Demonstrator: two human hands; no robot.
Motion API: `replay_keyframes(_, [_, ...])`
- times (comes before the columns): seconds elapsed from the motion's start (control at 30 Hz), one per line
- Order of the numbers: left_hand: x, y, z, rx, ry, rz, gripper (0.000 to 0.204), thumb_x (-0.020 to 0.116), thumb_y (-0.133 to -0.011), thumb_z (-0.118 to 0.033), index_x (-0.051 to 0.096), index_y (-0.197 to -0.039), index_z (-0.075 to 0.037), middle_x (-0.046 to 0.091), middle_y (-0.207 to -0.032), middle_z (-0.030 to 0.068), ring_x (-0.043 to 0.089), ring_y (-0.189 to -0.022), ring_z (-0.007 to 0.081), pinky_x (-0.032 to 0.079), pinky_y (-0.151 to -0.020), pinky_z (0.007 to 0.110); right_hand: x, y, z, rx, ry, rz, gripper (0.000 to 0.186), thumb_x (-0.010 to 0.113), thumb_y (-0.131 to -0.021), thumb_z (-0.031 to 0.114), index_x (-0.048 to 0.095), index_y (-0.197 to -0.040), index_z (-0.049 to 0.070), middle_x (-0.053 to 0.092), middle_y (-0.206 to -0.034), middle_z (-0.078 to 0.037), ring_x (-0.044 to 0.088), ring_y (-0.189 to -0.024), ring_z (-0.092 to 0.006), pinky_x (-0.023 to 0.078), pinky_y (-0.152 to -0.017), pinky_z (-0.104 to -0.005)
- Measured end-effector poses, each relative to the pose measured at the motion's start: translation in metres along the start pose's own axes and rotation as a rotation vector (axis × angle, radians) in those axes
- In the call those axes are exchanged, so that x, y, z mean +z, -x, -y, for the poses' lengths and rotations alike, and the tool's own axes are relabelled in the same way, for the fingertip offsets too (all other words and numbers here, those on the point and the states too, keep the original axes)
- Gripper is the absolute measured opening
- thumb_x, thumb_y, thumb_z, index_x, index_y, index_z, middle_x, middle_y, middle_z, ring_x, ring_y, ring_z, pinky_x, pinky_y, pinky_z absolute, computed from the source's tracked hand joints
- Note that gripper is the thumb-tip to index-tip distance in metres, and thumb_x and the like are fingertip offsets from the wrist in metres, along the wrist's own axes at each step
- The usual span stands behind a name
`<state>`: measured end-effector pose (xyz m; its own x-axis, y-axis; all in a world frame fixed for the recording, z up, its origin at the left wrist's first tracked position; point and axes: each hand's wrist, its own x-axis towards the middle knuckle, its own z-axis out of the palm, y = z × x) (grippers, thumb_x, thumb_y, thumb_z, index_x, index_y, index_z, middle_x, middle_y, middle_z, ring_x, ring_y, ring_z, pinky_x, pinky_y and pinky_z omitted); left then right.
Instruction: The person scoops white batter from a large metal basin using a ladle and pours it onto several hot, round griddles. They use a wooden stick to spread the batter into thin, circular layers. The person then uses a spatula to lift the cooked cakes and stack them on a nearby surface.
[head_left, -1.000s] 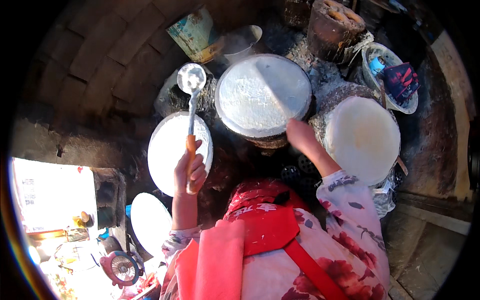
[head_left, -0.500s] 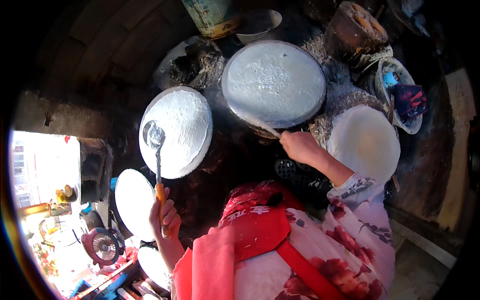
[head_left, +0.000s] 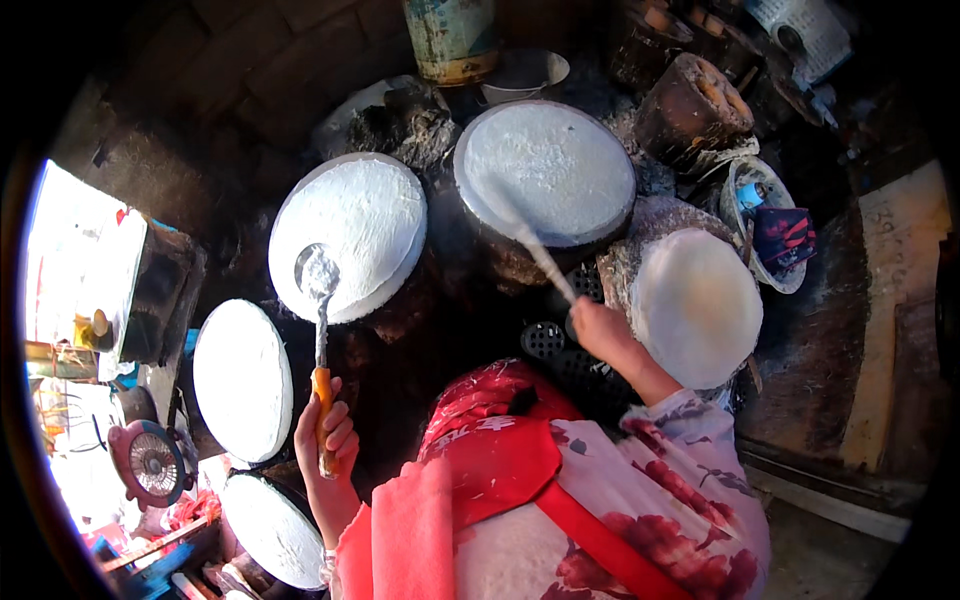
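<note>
My left hand (head_left: 333,440) is closed around the orange handle of a metal ladle (head_left: 320,335). The ladle's bowl, coated with white batter, is over a round griddle (head_left: 365,225) spread with a thick white layer. My right hand (head_left: 608,338) grips a pale, flat-looking stick (head_left: 550,268), blurred at its far end. That end lies over the near edge of a second round griddle (head_left: 550,165) with a thinner white layer. Whether it touches the layer I cannot tell. Close to my right hand sits a thin round flatbread (head_left: 695,310), pale with a tan middle.
More white rounds (head_left: 243,380) stand at the left, near a small fan (head_left: 150,465). Behind the griddles are a bucket (head_left: 450,45) and a metal bowl (head_left: 525,75). At the right stand a briquette-filled cylinder (head_left: 695,108) and a white basin (head_left: 785,275). Perforated black briquettes (head_left: 545,340) lie below.
The stick has swung from lying along the griddle's near rim to pointing across it, and my right hand has drawn back slightly. The ladle stays over the left griddle. The view has shifted.
</note>
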<state>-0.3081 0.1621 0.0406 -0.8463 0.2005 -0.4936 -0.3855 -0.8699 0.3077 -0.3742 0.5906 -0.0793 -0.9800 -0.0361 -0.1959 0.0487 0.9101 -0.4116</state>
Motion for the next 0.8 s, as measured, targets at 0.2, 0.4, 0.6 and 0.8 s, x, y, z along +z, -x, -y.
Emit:
replay_keyframes(0.2, [-0.017, 0.032, 0.016, -0.039, -0.027, 0.051, 0.036, 0.040, -0.097, -0.028, 0.047, -0.120, -0.001, 0.035, -0.062, -0.0033, 0.032, -0.041, 0.0058, 0.027, -0.037, 0.019, -0.008, 0.005, -0.008, 0.201, -0.163, -0.300, 0.028, 0.046, -0.091, 0.029, 0.055, -0.088, 0.003, 0.061, -0.073, -0.021, 0.059, -0.073, -0.0419, 0.045, -0.064, -0.0516])
replay_keyframes(0.4, [-0.043, 0.072, 0.031, -0.085, 0.073, 0.074, 0.034, 0.043, -0.096, -0.026, 0.047, -0.119, -0.001, 0.037, -0.064, -0.0027, 0.034, -0.043, 0.0057, 0.028, -0.038, 0.020, -0.008, 0.048, 0.017, 0.126, -0.232, -0.048, 0.032, 0.046, -0.092, 0.032, 0.055, -0.092, 0.002, 0.061, -0.069, -0.019, 0.059, -0.067, -0.0417, 0.046, -0.064, -0.0498])
replay_keyframes(0.6, [-0.085, 0.117, 0.043, -0.035, 0.115, 0.050, 0.030, 0.046, -0.094, -0.022, 0.048, -0.118, -0.003, 0.039, -0.067, -0.0020, 0.037, -0.047, 0.0065, 0.031, -0.040, 0.021, 0.011, 0.062, 0.015, 0.048, 0.041, -0.045, 0.034, 0.048, -0.090, 0.035, 0.055, -0.090, 0.002, 0.062, -0.085, -0.021, 0.057, -0.086, -0.0418, 0.044, -0.072, -0.0486])
replay_keyframes(0.8, [-0.110, 0.159, 0.052, 0.082, 0.226, 0.012, 0.030, 0.045, -0.094, -0.020, 0.048, -0.118, -0.003, 0.039, -0.064, -0.0025, 0.037, -0.046, 0.0063, 0.032, -0.039, 0.020, 0.042, 0.028, 0.001, 0.287, -0.441, -0.156, 0.023, 0.050, -0.092, 0.023, 0.047, -0.078, 0.005, 0.043, -0.051, -0.002, 0.040, -0.033, -0.0144, 0.033, -0.032, -0.0297])
